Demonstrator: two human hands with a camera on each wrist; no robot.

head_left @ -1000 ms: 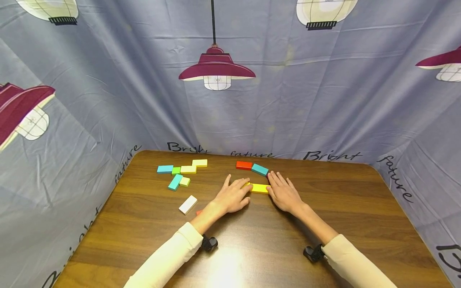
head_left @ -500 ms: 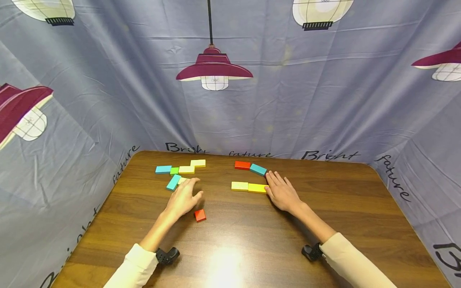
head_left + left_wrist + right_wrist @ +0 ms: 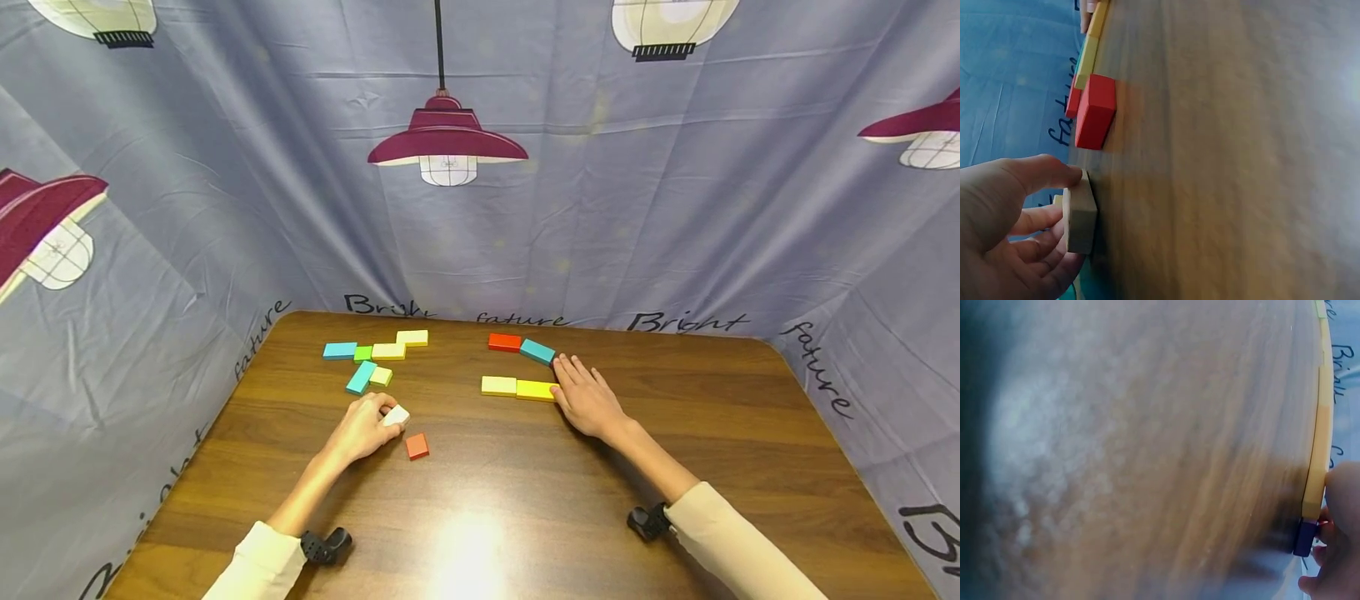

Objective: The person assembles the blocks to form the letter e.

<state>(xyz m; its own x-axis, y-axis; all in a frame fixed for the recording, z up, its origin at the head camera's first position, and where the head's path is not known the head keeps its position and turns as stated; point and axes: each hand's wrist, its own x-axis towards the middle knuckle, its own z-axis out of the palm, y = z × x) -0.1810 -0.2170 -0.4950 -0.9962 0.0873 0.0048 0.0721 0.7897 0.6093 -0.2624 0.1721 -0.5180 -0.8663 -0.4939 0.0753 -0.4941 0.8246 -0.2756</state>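
Note:
My left hand [image 3: 358, 429] pinches a white block [image 3: 397, 415] between thumb and fingers. In the left wrist view that block [image 3: 1082, 215] sits low over the wood, thumb at one end. A small red block [image 3: 417, 446] lies just to its right. My right hand [image 3: 588, 404] rests with straight fingers at the right end of a yellow block [image 3: 536, 390]. A pale yellow block [image 3: 498, 385] adjoins that one's left end. In the right wrist view, a dark purple block [image 3: 1305, 537] shows beside the fingers; the right hand mostly covers it in the head view.
Behind the yellow row lie a red block [image 3: 504, 342] and a teal block [image 3: 537, 351], end to end. At the left are a blue block [image 3: 340, 351], a green block [image 3: 363, 354], a slanted teal block [image 3: 362, 377] and several yellowish ones. A printed curtain [image 3: 585, 233] surrounds the wooden table [image 3: 712, 417].
My left hand has left the pale yellow block, moved left and taken hold of the white block. The right hand has stayed in place.

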